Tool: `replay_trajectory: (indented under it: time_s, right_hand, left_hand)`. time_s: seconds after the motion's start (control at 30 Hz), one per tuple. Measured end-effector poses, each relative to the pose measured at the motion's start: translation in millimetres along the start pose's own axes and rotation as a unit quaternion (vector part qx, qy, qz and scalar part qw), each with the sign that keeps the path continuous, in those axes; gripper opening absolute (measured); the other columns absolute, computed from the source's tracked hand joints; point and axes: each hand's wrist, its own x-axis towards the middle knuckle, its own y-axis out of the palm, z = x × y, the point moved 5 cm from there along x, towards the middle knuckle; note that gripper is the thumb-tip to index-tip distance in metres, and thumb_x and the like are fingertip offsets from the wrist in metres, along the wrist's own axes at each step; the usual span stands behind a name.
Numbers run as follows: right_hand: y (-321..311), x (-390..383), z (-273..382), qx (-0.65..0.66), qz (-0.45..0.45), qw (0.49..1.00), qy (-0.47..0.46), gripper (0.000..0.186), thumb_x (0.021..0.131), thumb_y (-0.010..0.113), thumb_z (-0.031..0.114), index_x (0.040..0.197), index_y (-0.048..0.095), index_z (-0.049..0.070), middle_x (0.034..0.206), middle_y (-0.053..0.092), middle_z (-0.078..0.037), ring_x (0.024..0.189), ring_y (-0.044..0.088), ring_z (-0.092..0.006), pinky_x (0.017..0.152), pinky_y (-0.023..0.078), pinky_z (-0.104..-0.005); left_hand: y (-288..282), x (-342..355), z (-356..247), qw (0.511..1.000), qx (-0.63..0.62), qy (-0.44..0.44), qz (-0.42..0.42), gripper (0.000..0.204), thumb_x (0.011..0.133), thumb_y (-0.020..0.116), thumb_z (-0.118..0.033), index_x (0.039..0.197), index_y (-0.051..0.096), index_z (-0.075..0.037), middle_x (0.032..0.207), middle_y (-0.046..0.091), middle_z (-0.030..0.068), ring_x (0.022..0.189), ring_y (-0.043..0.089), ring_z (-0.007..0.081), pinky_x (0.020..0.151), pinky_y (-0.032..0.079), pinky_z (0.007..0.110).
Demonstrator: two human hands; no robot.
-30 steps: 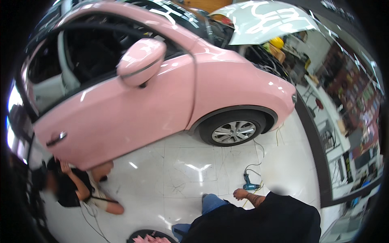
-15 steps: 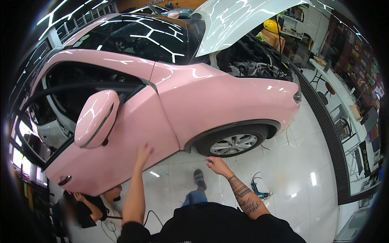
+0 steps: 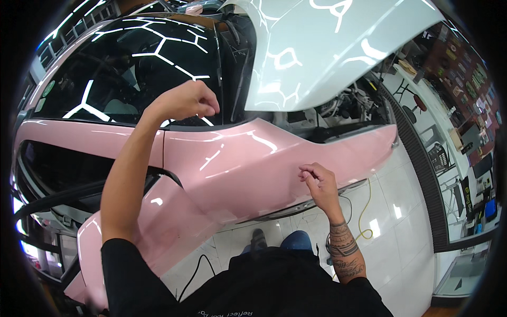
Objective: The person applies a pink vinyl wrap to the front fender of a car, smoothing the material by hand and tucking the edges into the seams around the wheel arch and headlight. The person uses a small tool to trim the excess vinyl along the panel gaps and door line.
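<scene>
My left hand [image 3: 187, 100] is raised in front of the dark windshield [image 3: 132, 68], near its base, fingers curled. My right hand [image 3: 319, 185] is lower, in front of the pink front fender [image 3: 237, 179], fingers bent close to the thumb. I cannot make out anything in either hand. The open pink door [image 3: 137, 238] lies below my left arm. The raised white hood [image 3: 306, 47] stands above the fender, over the exposed engine bay [image 3: 343, 108].
A white bench [image 3: 449, 132] with clutter, a chair [image 3: 409, 111] and other items are along the right, beyond a dark floor strip [image 3: 422, 169]. A yellow cord [image 3: 367, 211] and a black cable [image 3: 193, 269] lie on the tiled floor [image 3: 396, 238].
My viewpoint has moved closer over the fender and windshield. Both my hands have risen, the left much higher. The co-worker seen crouching by the door earlier is no longer visible.
</scene>
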Motion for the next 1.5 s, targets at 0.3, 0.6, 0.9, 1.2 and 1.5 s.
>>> replay_trajectory:
  time_s: [0.3,0.6,0.9,1.2,1.5]
  right_hand:
    - [50.9,112.1,30.0,-0.051,0.044,0.973,-0.219,0.017,0.077,0.062,-0.007,0.094,0.065,-0.003,0.087,0.065,-0.015,0.077,0.064,-0.0288,0.07,0.051,-0.0333]
    - [65.5,134.3,29.1,-0.048,0.069,0.98,-0.181,0.017,0.082,0.065,0.002,0.099,0.069,0.003,0.093,0.068,-0.012,0.082,0.065,-0.0267,0.075,0.051,-0.0325]
    - [61.5,137.3,19.1,0.011,0.119,0.987,-0.111,0.02,0.089,0.063,0.009,0.107,0.068,0.0,0.098,0.07,-0.009,0.088,0.066,-0.0197,0.079,0.052,-0.0303]
    - [56.2,135.7,14.3,0.028,0.162,0.98,-0.115,0.023,0.089,0.063,0.011,0.11,0.066,0.001,0.099,0.07,-0.008,0.089,0.067,-0.0194,0.08,0.052,-0.03]
    - [52.2,135.8,11.9,0.1,0.22,0.97,-0.021,0.024,0.09,0.063,0.013,0.11,0.065,-0.001,0.101,0.07,-0.009,0.09,0.065,-0.0137,0.077,0.053,-0.0274]
  left_hand:
    - [0.7,-7.7,15.3,1.0,0.013,-0.01,0.009,0.014,0.08,0.066,-0.003,0.093,0.072,0.0,0.087,0.069,0.0137,0.079,0.067,0.0275,0.074,0.052,0.035]
    - [63.0,21.4,6.0,0.993,-0.025,-0.049,-0.104,0.013,0.078,0.065,0.0,0.09,0.069,0.002,0.083,0.062,0.0147,0.075,0.062,0.03,0.068,0.049,0.037]
    - [63.4,43.5,-7.3,0.989,0.045,-0.112,-0.087,0.007,0.073,0.067,-0.001,0.078,0.07,0.003,0.077,0.063,0.016,0.073,0.063,0.031,0.071,0.05,0.038]
    - [60.7,61.9,-8.2,0.978,0.073,-0.193,0.022,0.01,0.072,0.064,-0.001,0.078,0.067,0.007,0.08,0.065,0.0221,0.079,0.065,0.0366,0.078,0.051,0.041]
    - [58.0,66.2,0.6,0.978,0.018,-0.201,0.057,0.008,0.071,0.063,-0.002,0.072,0.066,0.005,0.068,0.065,0.0193,0.065,0.063,0.0311,0.067,0.052,0.038]
